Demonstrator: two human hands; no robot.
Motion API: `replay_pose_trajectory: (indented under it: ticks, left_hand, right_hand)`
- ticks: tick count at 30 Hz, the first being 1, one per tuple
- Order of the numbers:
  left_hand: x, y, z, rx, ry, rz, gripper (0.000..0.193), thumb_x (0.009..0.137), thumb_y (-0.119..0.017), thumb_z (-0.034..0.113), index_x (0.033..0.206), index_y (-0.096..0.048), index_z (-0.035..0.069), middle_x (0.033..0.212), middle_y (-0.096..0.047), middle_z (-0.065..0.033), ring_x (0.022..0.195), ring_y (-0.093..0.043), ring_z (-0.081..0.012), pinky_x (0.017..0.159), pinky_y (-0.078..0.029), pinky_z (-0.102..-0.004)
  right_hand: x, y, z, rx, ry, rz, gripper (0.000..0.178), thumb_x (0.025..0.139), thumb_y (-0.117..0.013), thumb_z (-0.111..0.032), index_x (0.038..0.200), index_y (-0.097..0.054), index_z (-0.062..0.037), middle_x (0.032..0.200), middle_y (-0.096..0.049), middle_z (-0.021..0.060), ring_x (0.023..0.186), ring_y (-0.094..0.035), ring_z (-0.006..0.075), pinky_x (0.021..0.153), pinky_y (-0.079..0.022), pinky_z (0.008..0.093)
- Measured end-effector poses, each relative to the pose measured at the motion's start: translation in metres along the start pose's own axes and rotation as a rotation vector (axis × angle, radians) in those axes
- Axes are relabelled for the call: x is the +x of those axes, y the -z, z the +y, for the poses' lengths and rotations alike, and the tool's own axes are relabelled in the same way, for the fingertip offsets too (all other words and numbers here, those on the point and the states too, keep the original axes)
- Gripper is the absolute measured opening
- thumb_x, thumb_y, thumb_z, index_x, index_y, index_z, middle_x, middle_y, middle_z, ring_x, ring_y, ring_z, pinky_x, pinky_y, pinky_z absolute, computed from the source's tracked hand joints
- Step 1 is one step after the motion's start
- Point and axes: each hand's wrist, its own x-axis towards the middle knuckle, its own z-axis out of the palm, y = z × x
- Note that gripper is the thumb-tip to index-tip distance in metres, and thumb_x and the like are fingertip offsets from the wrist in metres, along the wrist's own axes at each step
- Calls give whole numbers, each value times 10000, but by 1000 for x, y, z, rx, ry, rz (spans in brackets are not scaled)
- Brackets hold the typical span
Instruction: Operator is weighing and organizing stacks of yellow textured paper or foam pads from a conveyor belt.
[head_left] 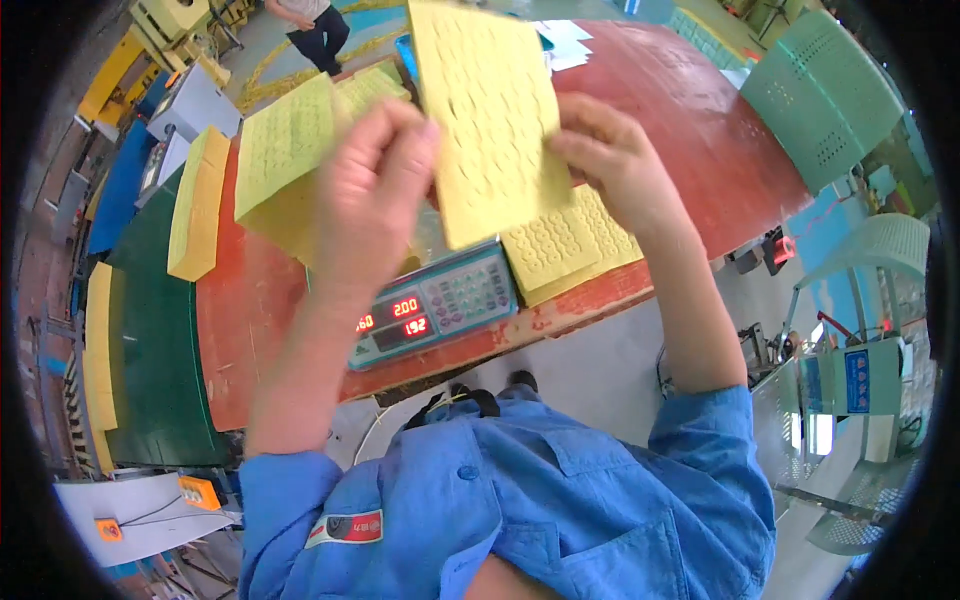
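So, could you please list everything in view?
Table: one, red, centre
Scale: one, grey, on table
Raised sheet: at least one, yellow, upper centre
Loose sheets: several, yellow, right of scale
Pile: one, yellow, left of scale
Long blocks: two, yellow, far left
Counter: one, green, left of table
Chairs: at least two, green, right
Person: one, dark trousers, top left
Machinery: several, mixed, edges
Shirt: one, blue, bottom
Left hand: one, sheet's left
Right hand: one, sheet's right

To the right of the right hand (612, 165), the red table (700, 130) gives a wide way. Below it, patterned yellow sheets (550, 245) block; left of the left hand (368, 190), a yellow stack (288, 140) obstructs.
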Motion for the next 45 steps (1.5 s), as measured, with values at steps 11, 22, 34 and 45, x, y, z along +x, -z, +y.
replay_pose_trajectory:
  ticks: [11,22,34,45]
  left_hand:
    - [-84,-86,-126,628,290,-19,220,894,-651,123,1071,-585,10,846,-640,-98,703,-615,-212,637,-499,-354]
    - [-105,-134,-142,1019,-109,-515,630,828,-684,196,1384,-483,-23,1432,-432,-283,1365,-387,-432,1154,-302,-507]
    - [-123,-116,-149,705,-185,-314,377,800,-640,156,1121,-599,-38,1237,-566,-218,1242,-502,-375,1059,-402,-456]
    - [-182,213,-94,1027,96,-165,99,850,-608,140,900,-675,86,857,-666,-92,818,-668,-288,674,-541,-403]
  right_hand:
    - [-58,29,150,-259,-305,273,374,822,-664,-86,1190,-635,-26,843,-704,83,768,-648,128,691,-503,285]
    - [-58,36,147,-437,-125,166,355,805,-693,-97,1153,-636,-63,779,-695,153,709,-692,268,656,-531,372]
    - [-72,-8,83,-615,234,219,323,757,-701,31,1068,-658,-44,781,-587,91,682,-582,194,603,-463,306]
    - [-73,-220,65,125,-107,-544,124,831,-702,14,948,-702,-27,797,-685,71,691,-631,102,621,-497,243]
